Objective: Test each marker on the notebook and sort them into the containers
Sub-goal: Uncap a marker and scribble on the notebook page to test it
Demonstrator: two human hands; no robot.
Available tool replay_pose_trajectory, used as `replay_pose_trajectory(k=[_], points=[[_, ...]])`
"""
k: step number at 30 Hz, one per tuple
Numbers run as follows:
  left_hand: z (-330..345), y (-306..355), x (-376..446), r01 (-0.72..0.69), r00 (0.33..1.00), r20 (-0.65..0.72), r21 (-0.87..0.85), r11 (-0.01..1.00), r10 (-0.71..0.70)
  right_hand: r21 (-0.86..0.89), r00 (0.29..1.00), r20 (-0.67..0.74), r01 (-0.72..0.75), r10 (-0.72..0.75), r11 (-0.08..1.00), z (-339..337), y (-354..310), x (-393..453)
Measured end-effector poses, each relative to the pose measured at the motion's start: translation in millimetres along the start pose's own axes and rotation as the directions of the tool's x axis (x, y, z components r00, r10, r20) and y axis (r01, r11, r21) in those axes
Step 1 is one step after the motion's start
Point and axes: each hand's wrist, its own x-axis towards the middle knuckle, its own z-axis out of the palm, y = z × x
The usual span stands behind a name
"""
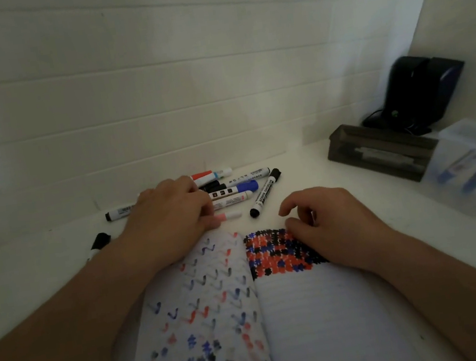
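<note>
While the open notebook [281,313] lies flat on the white desk [307,176] at the near edge, both pages carry test marks: loose zigzags and blots in red, blue and black on the left page, a dense block of the same colours at the top of the right page. Left hand [171,218] rests over the near side of the marker pile [232,190], just beyond the notebook; its fingers [203,207] curl around a white marker with a pink end [229,216], which lies low against the desk. Right hand [326,222] sits on the top right corner of the notebook, fingers loosely curled, grasping nothing. A black-capped marker [265,197] lies between the two hands. Dark container [381,152] and clear container [474,157] stand at the right, touching, the clear one holding blue-capped markers.
</note>
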Motion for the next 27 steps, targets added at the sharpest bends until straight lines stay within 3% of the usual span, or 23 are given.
replay_pose_trajectory(k=[3,6,9,11,16,19,23,27], points=[[1,7,0,-0.033,0.987,-0.156,0.050,0.998,0.040,-0.057,1.000,-0.023,0.001,-0.003,0.998,-2,-4,0],[-21,30,-6,-0.118,0.958,-0.280,-0.209,0.971,0.057,0.158,0.996,-0.084,0.029,-0.016,0.987,-8,-15,-3],[-34,58,-20,-0.271,0.945,-0.282,-0.381,0.884,0.168,0.535,0.992,-0.087,0.121,-0.088,0.836,-10,-29,-10],[-30,64,-24,-0.303,0.944,-0.264,-0.447,0.842,0.199,0.680,0.988,-0.127,0.152,-0.088,0.717,-11,-33,-14],[-16,54,-22,-0.221,0.974,-0.161,-0.507,0.833,0.161,0.823,0.979,-0.161,0.063,0.124,0.564,-19,-30,-13],[-14,57,-24,-0.229,0.973,-0.121,-0.547,0.805,0.195,0.901,0.986,-0.101,0.036,0.129,0.433,-17,-32,-13],[-18,66,-26,-0.287,0.958,-0.142,-0.553,0.782,0.251,0.877,0.993,-0.072,0.017,0.096,0.481,-11,-35,-13],[-14,55,-22,-0.326,0.942,-0.246,-0.515,0.793,0.228,0.857,0.998,0.012,-0.040,0.058,0.514,-22,-25,-16]])
